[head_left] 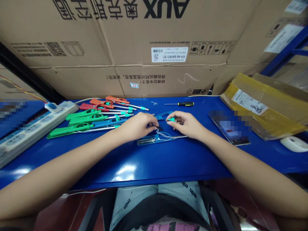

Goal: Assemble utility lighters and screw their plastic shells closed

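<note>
Open lighter [142,141] lay in front of screwdriver [186,104], wires [165,138] out; work looked midway, closing-up undone. Left hand [141,125] seemingly pinched black part [160,128]; right hand [186,123] pinched green piece [171,119]. Lighters [84,119] left of screwdriver mostly looked assembled.

A: Quick, colours? Table [183,163]?
B: Solid blue; lighters [69,130] twd back L corner: green, blue, red & orange, w/ teal bits [142,108]
A: Nr back edge?
B: Screwdriver [187,104], blk w/ yellow accents
A: Twd R edge?
B: White mouse [295,143], brown carton [276,85] w/ yellow tape [271,125]
A: Below front edge?
B: Trousers [134,196], pale grey w/ blk lettering [127,203]
</note>
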Motion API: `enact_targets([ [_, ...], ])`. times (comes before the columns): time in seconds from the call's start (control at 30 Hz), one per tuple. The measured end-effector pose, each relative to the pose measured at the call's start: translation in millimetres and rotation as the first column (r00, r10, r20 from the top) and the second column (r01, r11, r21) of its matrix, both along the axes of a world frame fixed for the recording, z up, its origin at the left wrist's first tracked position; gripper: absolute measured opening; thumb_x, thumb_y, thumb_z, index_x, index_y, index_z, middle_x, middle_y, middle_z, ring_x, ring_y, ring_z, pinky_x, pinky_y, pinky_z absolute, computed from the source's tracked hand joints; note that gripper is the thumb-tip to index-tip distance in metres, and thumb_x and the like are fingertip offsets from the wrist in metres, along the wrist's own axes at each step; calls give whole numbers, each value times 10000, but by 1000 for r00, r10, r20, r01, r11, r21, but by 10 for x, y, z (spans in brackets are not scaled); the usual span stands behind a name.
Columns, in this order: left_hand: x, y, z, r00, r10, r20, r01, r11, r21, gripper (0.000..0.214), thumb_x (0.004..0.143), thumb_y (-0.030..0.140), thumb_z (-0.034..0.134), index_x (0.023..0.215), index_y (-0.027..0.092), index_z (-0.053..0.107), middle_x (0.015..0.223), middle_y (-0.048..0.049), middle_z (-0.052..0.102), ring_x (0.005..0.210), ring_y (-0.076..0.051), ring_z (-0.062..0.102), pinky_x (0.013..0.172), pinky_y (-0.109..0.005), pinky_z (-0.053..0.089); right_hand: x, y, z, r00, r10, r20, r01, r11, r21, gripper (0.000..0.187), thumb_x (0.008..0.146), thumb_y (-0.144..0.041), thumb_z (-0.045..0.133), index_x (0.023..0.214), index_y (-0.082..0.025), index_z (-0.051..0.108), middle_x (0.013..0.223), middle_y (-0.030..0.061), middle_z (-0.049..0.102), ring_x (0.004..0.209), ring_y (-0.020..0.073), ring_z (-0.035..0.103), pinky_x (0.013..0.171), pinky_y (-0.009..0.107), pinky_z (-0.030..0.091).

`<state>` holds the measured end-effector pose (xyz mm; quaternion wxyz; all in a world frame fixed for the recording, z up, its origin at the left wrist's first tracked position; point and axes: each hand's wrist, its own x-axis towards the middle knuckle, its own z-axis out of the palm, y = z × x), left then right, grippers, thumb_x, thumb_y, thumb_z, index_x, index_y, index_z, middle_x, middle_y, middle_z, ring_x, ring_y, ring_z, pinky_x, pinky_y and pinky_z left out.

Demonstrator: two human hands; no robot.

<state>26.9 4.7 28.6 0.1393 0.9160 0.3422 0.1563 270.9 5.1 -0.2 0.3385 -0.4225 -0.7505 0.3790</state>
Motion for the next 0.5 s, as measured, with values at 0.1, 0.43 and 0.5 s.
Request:
enact_targets([
  [0.1, -40, -179, -15, 993, 5, 116, -12, 998, 65, 136, 936, 158, 624, 1012, 162, 737, 921, -48, 751, 857, -178, 698, 803, -287, 534, -12, -15, 10, 997, 58, -45, -59, 998, -18, 228, 840, -378, 699, 945, -176, 688, 817, 2, 598, 622, 110, 533, 597, 278, 448],
  [0.43, -68, -418, -293, 911, 196, 364, -161, 979, -123, 177, 938, 193, 651, 1075, 181, 762, 924, -40, 700, 784, -131, 666, 735, -248, 556, -59, -65, -49, 992, 123, -40, -127, 984, -126, 342, 883, -297, 626, 1192, -158, 664, 896, 49, 650, 747, 149, 614, 634, 291, 512],
  [0.5, -76, -405, -321, 904, 196, 380, -154, 978, -139, 188, 940, 196, 652, 1085, 189, 771, 945, -44, 702, 790, -133, 670, 736, -255, 553, -60, -94, -14, 988, 153, -22, -155, 980, -125, 395, 915, -304, 596, 1282, -162, 634, 935, 66, 678, 820, 169, 657, 701, 317, 546],
])
